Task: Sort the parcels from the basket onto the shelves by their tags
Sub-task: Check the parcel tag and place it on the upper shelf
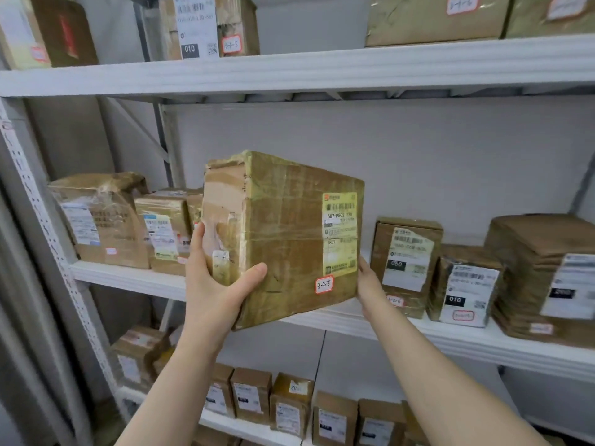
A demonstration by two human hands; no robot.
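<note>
A large taped cardboard parcel (283, 233) with a yellow shipping label and a red-edged tag reading 3-2-5 is held tilted over the front of the middle shelf (450, 339). My left hand (215, 284) grips its lower left corner, thumb across the front face. My right hand (370, 284) presses flat against its right side, fingers mostly hidden behind the box. The basket is out of view.
On the middle shelf, parcels (106, 220) stand at the left and more parcels (405, 262), one tagged 3-2-6, at the right. The upper shelf (322, 69) and the lower shelf (251, 429) hold several boxes. A white perforated upright (48, 233) rises at the left.
</note>
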